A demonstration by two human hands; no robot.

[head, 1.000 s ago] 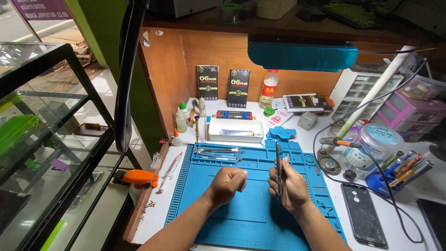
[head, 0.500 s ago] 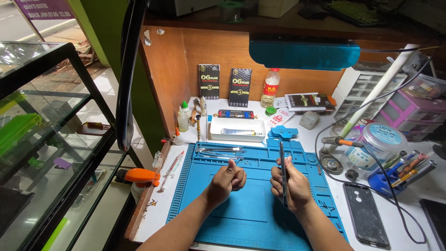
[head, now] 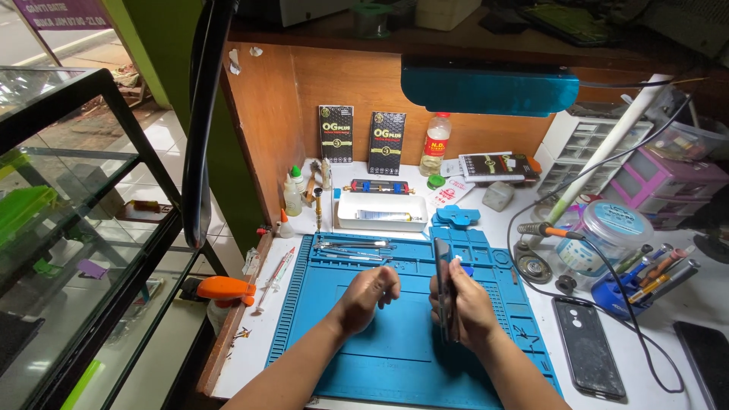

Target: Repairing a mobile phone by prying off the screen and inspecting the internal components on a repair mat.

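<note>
Gripping phone (head: 444, 292) edgewise, hands (head: 465, 300) over mat (head: 395, 349)

Right hand (head: 465, 302), centre of frame, grips a thin dark phone (head: 444, 288) held edge-on and upright over the blue silicone work mat (head: 395, 357). Left hand (head: 367, 294) just left of it, fingers curled, apart from the phone. Metal tweezers (head: 353, 246) lie along the mat's top edge. Black phone (head: 588, 348) lies flat at lower right, white tray (head: 382, 212) above the mat, orange-capped bottle (head: 224, 290) at left.
</note>
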